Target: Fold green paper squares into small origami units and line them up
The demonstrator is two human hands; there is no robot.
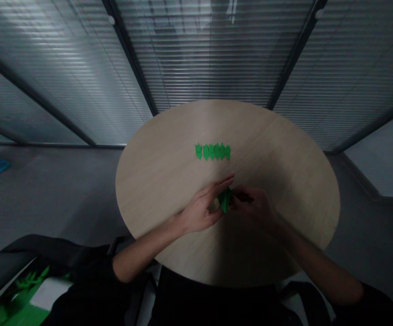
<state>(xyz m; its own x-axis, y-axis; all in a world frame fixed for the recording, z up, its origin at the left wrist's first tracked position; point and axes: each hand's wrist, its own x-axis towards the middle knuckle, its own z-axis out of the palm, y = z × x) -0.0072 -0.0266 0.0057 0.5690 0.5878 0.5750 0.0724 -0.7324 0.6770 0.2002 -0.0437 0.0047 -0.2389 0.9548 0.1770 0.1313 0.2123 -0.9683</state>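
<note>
Green folded piece (225,200), one, in hand

Nearest, lower left: we list green material (29,308) with a white item (50,293) lying on it, contents too blurred to name.

Next, over the near half of a round wooden table (155,167): left hand (203,209), thumb and fingers closed about the piece from its left. Right hand (255,203), fingertips bent in at its right edge; being in shadow, we cannot tell whether they pinch or merely touch. Neither is nearer, the piece lying directly between them. Long axis: roughly fore and aft, pointed end towards us. Contact with the tabletop: we cannot tell.

Beyond the fingers: six similar green pieces (211,151), side by side in a row.

Farthest: slatted blinds (210,59).
</note>
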